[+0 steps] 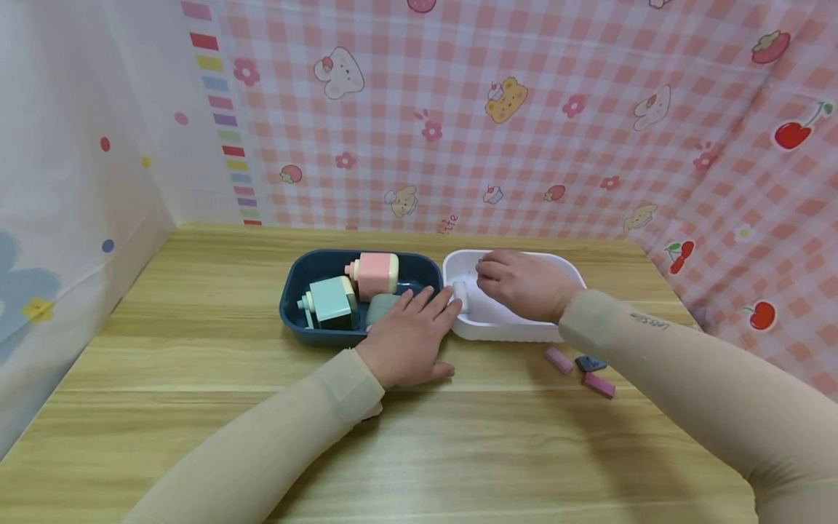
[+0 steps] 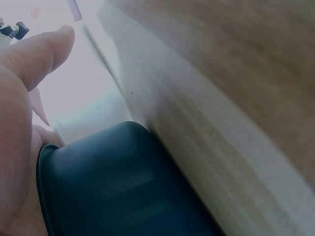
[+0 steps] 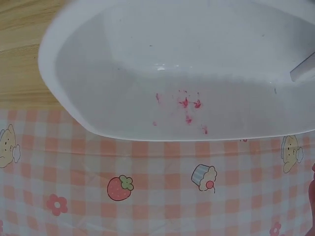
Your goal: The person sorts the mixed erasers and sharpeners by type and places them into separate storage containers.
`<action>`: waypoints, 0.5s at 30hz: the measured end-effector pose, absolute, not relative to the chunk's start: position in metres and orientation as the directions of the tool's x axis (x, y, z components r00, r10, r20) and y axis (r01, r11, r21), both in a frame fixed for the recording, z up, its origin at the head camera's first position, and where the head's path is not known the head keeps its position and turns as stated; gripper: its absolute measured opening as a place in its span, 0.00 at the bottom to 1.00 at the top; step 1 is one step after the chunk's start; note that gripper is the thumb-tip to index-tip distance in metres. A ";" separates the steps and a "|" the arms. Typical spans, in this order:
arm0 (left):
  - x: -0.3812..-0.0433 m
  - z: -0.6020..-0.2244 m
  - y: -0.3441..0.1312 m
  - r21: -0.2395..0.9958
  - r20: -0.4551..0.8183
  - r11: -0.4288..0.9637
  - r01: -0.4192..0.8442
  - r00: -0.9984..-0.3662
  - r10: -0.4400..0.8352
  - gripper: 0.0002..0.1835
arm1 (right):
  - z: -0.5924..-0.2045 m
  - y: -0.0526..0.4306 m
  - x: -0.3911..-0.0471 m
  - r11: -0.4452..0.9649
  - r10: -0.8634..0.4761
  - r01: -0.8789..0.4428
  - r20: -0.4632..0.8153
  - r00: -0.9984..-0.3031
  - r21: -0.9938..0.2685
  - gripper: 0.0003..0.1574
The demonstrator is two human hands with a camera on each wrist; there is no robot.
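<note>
My left hand (image 1: 411, 340) rests with straight, spread fingers over the front right rim of a dark blue basin (image 1: 302, 329). Its fingertips reach the white basin (image 1: 511, 333) beside it. In the left wrist view, the thumb stands away from the blue basin's wall (image 2: 113, 182). Over the white basin hangs my right hand (image 1: 527, 284), fingers bent downward; whether they hold anything is hidden. A small white block (image 1: 461, 297) lies at that basin's left end. The blue basin holds a pink boxy item (image 1: 376, 275), a mint one (image 1: 330, 302), both knobbed, and a grey-green piece (image 1: 381, 308).
On the wooden table (image 1: 196, 393), in front of the white basin, lie a light pink block (image 1: 559, 360), a dark blue-grey piece (image 1: 591, 363) and a deeper pink block (image 1: 599, 386). Red smears (image 3: 187, 104) mark the white basin's inside wall. A checked cloth (image 1: 458, 145) hangs behind.
</note>
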State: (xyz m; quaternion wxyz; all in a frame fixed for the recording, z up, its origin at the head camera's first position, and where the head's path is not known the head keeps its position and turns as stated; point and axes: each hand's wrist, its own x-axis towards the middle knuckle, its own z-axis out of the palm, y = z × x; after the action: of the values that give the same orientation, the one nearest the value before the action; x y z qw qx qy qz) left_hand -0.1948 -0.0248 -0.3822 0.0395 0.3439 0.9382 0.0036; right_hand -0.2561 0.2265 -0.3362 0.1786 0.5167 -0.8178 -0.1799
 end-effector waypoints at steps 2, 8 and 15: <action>-0.194 -0.382 -0.025 0.036 -0.070 0.763 0.646 -0.760 0.647 0.56 | -0.336 0.226 -0.256 0.402 -0.910 -0.783 0.109 -0.400 0.474 0.11; -0.195 -0.381 -0.026 0.048 -0.068 0.758 0.650 -0.755 0.652 0.56 | -0.336 0.223 -0.255 0.401 -0.909 -0.785 0.096 -0.406 0.472 0.12; -0.196 -0.383 -0.025 0.051 -0.068 0.756 0.653 -0.753 0.655 0.56 | -0.337 0.220 -0.256 0.393 -0.910 -0.787 0.079 -0.407 0.475 0.13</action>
State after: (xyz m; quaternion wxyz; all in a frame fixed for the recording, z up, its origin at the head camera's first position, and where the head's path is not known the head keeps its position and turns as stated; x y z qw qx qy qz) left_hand -0.1956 -0.0252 -0.3826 0.0408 0.3491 0.9361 0.0119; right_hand -0.2561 0.2202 -0.3369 0.1655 0.5187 -0.8181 -0.1851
